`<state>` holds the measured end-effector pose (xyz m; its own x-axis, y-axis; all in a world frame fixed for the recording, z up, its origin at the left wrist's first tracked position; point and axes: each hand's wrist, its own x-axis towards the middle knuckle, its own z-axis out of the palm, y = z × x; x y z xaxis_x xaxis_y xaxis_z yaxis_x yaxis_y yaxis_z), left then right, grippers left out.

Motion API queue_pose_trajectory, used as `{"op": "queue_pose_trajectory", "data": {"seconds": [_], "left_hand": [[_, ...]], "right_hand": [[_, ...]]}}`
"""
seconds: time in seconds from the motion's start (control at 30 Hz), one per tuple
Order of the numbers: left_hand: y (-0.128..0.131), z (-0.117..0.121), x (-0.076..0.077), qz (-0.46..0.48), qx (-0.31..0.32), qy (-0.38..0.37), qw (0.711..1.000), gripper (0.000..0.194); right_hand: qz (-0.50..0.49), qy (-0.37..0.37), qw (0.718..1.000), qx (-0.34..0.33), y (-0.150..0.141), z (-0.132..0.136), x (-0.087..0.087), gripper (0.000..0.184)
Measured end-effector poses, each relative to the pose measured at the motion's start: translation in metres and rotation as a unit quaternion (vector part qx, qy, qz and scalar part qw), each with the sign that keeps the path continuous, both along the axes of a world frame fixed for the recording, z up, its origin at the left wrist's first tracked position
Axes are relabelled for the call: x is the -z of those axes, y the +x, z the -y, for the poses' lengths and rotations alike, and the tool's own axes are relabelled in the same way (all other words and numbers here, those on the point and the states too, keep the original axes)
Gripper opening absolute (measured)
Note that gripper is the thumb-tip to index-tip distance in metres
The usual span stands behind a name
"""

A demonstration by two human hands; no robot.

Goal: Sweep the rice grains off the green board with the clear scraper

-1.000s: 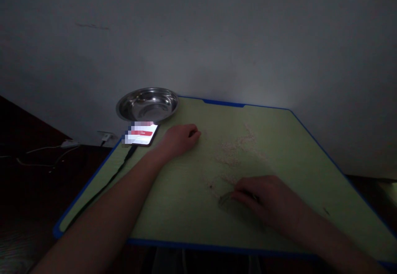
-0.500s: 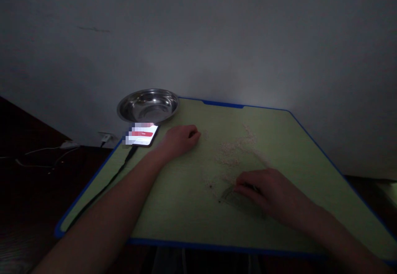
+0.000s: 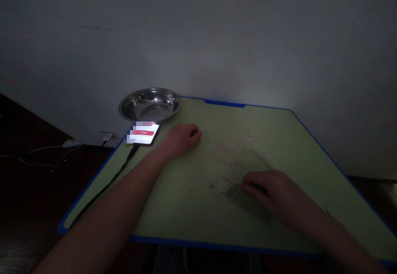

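While the left hand [image 3: 182, 139] rests on the table [image 3: 176, 208] off to one side, the right hand [image 3: 269, 189] is the one at work, low over the near end of some pale grains [image 3: 237, 145], so the step in hand looks like close fingertip work among them. The grains lie thinly scattered across the middle of the table, with a couple of dark specks [image 3: 212, 185] just beside the right fingertips. My guess is that the next move calls for a light, precise touch close to the surface, since a heavy sweep could push grains and specks together. The right thumb and fingers are drawn close to one another, only a narrow gap showing behind their tips; whether they meet, or grip anything, I cannot tell, because the dim patch [image 3: 251, 206] under them may be shadow or some thin see-through thing. The left fingers are curled in, thumb and forefinger seeming to meet, and whether anything sits inside is hidden. Beyond the left wrist are a lit phone [image 3: 145, 135] with a dark cord [image 3: 108, 181] and a metal bowl [image 3: 155, 110]
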<state>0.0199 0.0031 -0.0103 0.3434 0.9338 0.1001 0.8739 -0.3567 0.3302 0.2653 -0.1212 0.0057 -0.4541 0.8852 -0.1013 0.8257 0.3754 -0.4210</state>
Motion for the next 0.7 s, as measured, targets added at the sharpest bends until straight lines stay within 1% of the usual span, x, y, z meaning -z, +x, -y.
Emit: {"op": "queue_pose_trajectory", "data": {"seconds": [0.2, 0.37, 0.53, 0.6, 0.7], "left_hand": [[0.001, 0.001, -0.001, -0.002, -0.006, -0.003, 1.000, 0.031], [0.001, 0.000, -0.001, 0.002, -0.001, -0.001, 1.000, 0.031], [0.000, 0.000, -0.001, 0.003, 0.002, 0.001, 1.000, 0.031], [0.000, 0.001, -0.002, 0.001, -0.001, -0.004, 1.000, 0.031], [0.000, 0.001, -0.002, 0.001, 0.000, -0.009, 1.000, 0.033]], "right_hand": [[0.010, 0.026, 1.000, -0.007, -0.003, -0.003, 0.001, 0.022], [0.040, 0.040, 0.998, 0.007, -0.005, -0.009, -0.002, 0.022], [0.058, 0.061, 0.996, -0.003, -0.003, -0.014, -0.007, 0.024], [0.062, 0.059, 0.996, -0.011, -0.001, -0.015, -0.010, 0.025], [0.068, 0.035, 0.997, -0.027, 0.004, -0.016, -0.015, 0.026]]}}
